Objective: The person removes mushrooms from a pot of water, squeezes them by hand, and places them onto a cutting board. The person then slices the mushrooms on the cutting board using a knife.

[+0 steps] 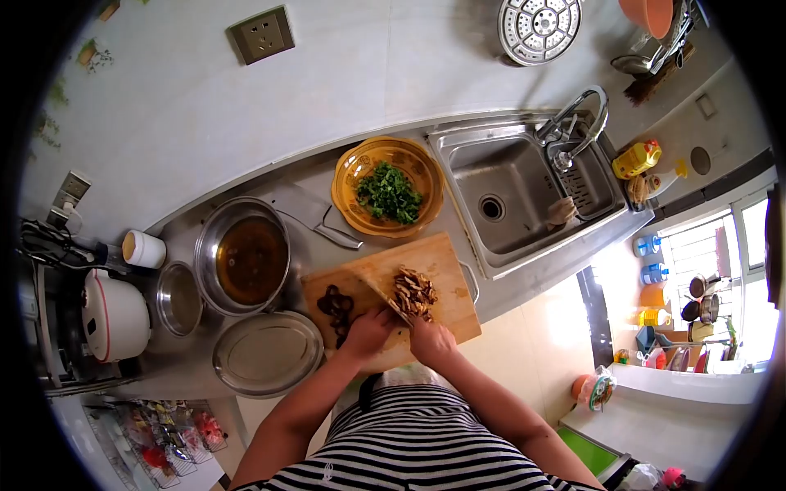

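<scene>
A wooden cutting board (454, 311) lies in front of me on the counter. My right hand (432, 340) is closed round the handle of a kitchen knife (378, 291), whose blade slants up and left across the board. Beside the blade, my left hand (370, 331) has its fingers curled down on the board; what lies under them is hidden. To the right of the blade is a pile of chopped brown pieces (414, 293), which look like mushroom. Darker brown slices (334, 306) rest on the board's left side.
Behind the board stands a yellow-brown bowl (347, 182) of chopped greens. A steel basin (205, 245) with brown liquid, a smaller bowl (175, 299) and an oval metal plate (266, 353) are on the left. The sink (499, 176) is at the right. A white rice cooker (117, 317) stands far left.
</scene>
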Demonstrator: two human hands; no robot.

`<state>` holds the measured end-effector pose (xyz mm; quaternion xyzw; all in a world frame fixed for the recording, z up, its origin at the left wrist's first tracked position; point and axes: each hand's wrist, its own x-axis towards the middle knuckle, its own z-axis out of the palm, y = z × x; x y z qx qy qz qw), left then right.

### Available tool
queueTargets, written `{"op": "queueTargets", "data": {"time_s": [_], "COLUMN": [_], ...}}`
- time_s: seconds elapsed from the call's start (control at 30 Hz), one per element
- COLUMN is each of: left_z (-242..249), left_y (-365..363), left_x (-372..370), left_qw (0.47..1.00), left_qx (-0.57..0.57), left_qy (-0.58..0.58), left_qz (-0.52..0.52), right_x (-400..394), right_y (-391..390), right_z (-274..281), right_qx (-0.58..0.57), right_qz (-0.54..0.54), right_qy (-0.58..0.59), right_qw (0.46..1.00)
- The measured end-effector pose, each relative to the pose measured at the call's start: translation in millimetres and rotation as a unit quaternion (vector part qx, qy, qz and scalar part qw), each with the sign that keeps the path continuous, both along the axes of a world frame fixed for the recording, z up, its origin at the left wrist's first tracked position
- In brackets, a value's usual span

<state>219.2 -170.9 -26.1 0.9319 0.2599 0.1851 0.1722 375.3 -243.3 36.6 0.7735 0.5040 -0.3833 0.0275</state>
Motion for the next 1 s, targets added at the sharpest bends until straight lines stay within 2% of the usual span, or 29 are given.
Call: {"op": "queueTargets", "data": {"time_s": [0.17,0.27,0.4,0.47,0.57,0.67,0.77,0.9,1.0], "left_z": [-8.8,-11.8,-6.0,-5.3,-4.4,-10.6,-10.4,-9.2,-13.3], "left_y": [-1.0,-0.5,2.8,2.6,1.5,2.7,0.4,-0.5,1.8], "left_x": [-1.5,-3.6,-3.0,-3.3,-3.2,-8.6,-8.1,-8.6,-10.7], "left_qw": [1.000,1.000,1.000,0.998,0.999,1.000,0.999,1.000,1.000], "left_qx": [0.025,-0.009,0.019,0.050,0.017,0.006,0.047,0.006,0.006], "left_qy": [-0.008,-0.018,-0.010,-0.029,-0.027,0.006,-0.023,-0.028,0.020], "left_qz": [0.007,-0.011,-0.010,-0.008,0.003,-0.022,-0.005,0.001,0.002], "right_x": [1.7,-1.6,1.5,-0.4,-2.9,-0.4,-1.3,-5.7,-4.9], "right_y": [-12.1,-3.2,2.3,-8.1,1.1,6.9,-7.9,2.8,5.0], "right_z": [14.2,-5.3,10.2,21.5,-3.0,3.5,14.0,-3.5,6.3], "right_qx": [0.048,0.033,0.061,0.024,0.010,0.056,0.031,0.021,0.065], "right_qz": [-0.017,-0.014,-0.014,-0.013,0.003,-0.020,-0.007,-0.004,-0.027], "right_qy": [0.009,0.014,0.026,0.013,0.013,0.036,0.016,0.024,0.029], "right_qw": [0.999,0.999,0.998,1.000,1.000,0.998,0.999,0.999,0.997]}}
